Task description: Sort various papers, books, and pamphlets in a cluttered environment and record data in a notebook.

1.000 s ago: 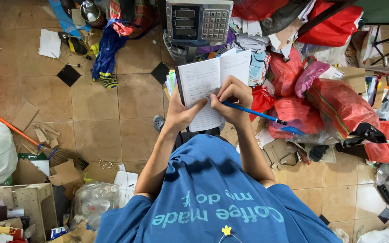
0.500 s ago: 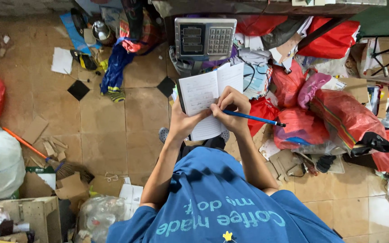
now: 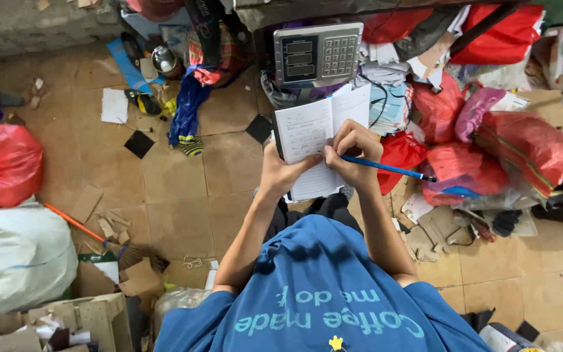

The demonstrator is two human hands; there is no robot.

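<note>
Notebook (image 3: 317, 140) lies open, held up in front of the person's chest above the tiled floor (image 3: 184, 195), pages tilted toward the face so the lined sheet can be read and written on without any surface under it. Going by size around it: a big white sack (image 3: 14, 257) sits at the lower left with a red bag (image 3: 4, 163) above it, and a heap of red and pink bags (image 3: 503, 150) crowds the right side, all pushed to the edges so the middle tiles stay walkable. A grey weighing scale (image 3: 318, 53) with a display and keypad stands just beyond the top edge of the notebook, facing the person, near enough to read while writing. Cardboard scraps (image 3: 109, 225) and a broom with an orange handle (image 3: 73, 221) lie loose on the floor at left. Left hand (image 3: 281, 175) cups the notebook from below at its lower left, thumb over the page, acting as the backing for the writing. Right hand (image 3: 353, 153) rests on the right page, fingers pinched closed around a blue pen (image 3: 389, 168), tip down on the paper near the centre fold, barrel angled out to the right.
</note>
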